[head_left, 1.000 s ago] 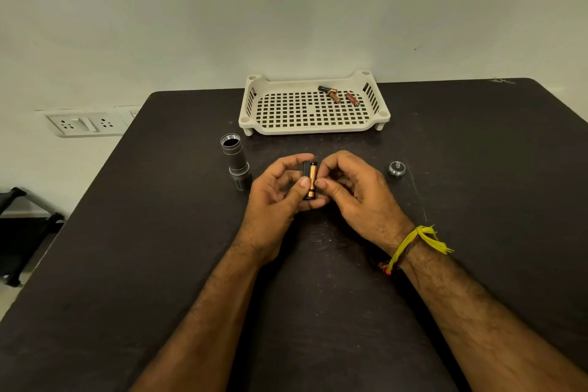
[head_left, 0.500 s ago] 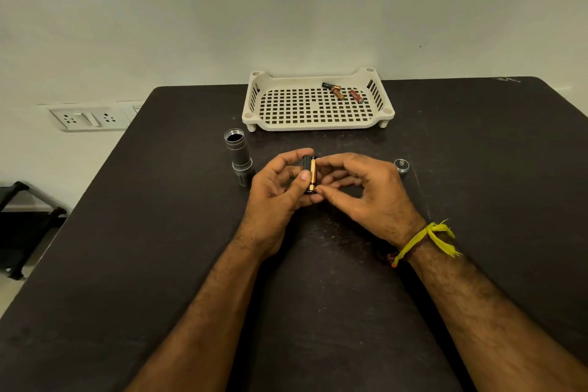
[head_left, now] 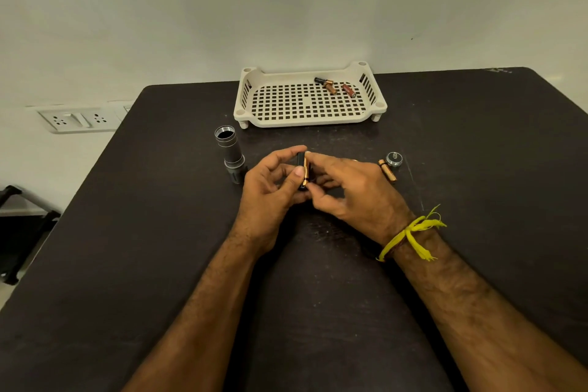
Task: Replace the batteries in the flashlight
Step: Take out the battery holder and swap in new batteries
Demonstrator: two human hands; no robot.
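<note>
Pale wall rises behind a dark counter (head_left: 159, 232) whose far edge carries a cream perforated tray (head_left: 305, 119) with two batteries (head_left: 331, 86) lying in its far right corner. Near the middle of the counter, both hands meet around a black battery holder (head_left: 300, 165) with a copper-coloured battery (head_left: 305, 170) seated in it; the long axis runs from the near edge towards the far edge, tilted slightly upright. The left hand (head_left: 270, 188) grips the holder with thumb and curled fingers, and the right hand (head_left: 346, 188) pinches the battery's ends between thumb and forefinger. The flashlight body (head_left: 230, 153) stands upright left of the hands, open end up, apart from them. Towards the right edge lie the tail cap (head_left: 394, 159) and, touching it, a loose battery (head_left: 387, 170). Open counter stretches along the near edge and the right side. Compared with a second ago, the right hand has slid leftwards, uncovering that loose battery beside the cap; the holder has stayed at the same angle.
</note>
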